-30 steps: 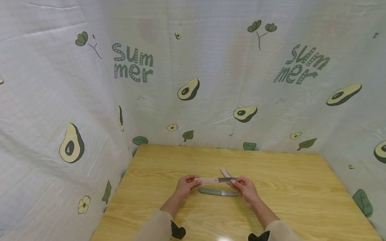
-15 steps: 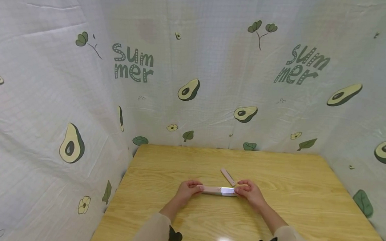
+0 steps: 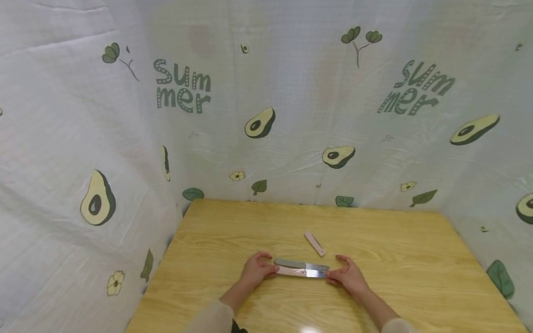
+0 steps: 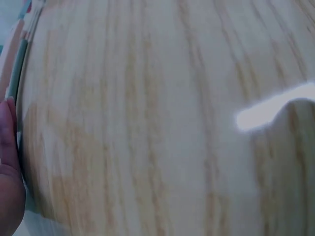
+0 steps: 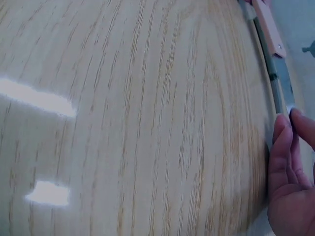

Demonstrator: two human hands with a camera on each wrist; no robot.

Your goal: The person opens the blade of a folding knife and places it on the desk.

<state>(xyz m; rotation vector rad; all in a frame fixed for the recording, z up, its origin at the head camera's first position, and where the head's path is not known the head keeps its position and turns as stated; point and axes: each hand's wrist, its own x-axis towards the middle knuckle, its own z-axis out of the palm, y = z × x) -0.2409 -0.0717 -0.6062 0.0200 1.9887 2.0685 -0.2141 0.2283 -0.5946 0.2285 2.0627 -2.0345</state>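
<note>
A knife with a pink handle [image 3: 291,272] is held level between both hands. My left hand [image 3: 255,269] pinches the end of its handle, while my right hand [image 3: 347,277] pinches the tip of its blade [image 5: 285,81] between thumb and fingers. Close along its far side in the head view lies a second knife with a grey-green handle [image 3: 290,263], its blade also pointing right. Behind both, a slim pink piece [image 3: 314,244] lies slanted on the table; it resembles a folded knife or a blade cover, and I cannot tell which.
The wooden table [image 3: 227,220] carries these things near its middle. A pale cloth [image 3: 298,87] printed with avocados and lettering hangs at the back and along both sides. Light glares off the tabletop near the front.
Both hands have brought the pink-handled knife toward me, from behind the grey-green one, across it, to its near side. The right hand has shifted outward to the blade's tip.
</note>
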